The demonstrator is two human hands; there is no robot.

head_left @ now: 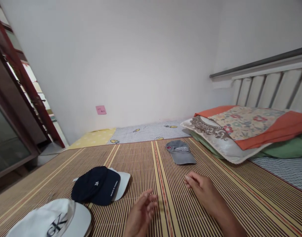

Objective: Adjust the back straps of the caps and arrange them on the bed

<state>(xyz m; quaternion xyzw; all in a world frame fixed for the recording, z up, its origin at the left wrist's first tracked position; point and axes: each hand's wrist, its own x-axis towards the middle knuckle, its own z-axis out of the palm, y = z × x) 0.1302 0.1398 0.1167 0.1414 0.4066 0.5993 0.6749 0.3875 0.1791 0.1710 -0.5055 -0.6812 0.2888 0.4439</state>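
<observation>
My left hand (142, 214) hovers above the striped bamboo mat (138, 161), palm turned inward, its fingers loosely bent and apart with nothing in them. To its left lies a navy baseball cap (94, 186) on top of a pale cap (123, 186), whose brim sticks out. A white baseball cap (49, 219) with dark letters sits at the lower left, cut off by the frame. My right hand (200, 187) is closed, its fingers curled in and nothing visible in them. Just beyond it, apart from it, a grey baseball cap (180, 152) rests on the mat with its brim towards me.
A pillow (215, 138) with a floral, orange-edged cloth (254, 120) lies at the right by the white headboard (271, 87). Patterned sheet (146, 132) runs along the wall (146, 65), which bears a pink paper (100, 110). A dark red door frame (27, 79) stands left.
</observation>
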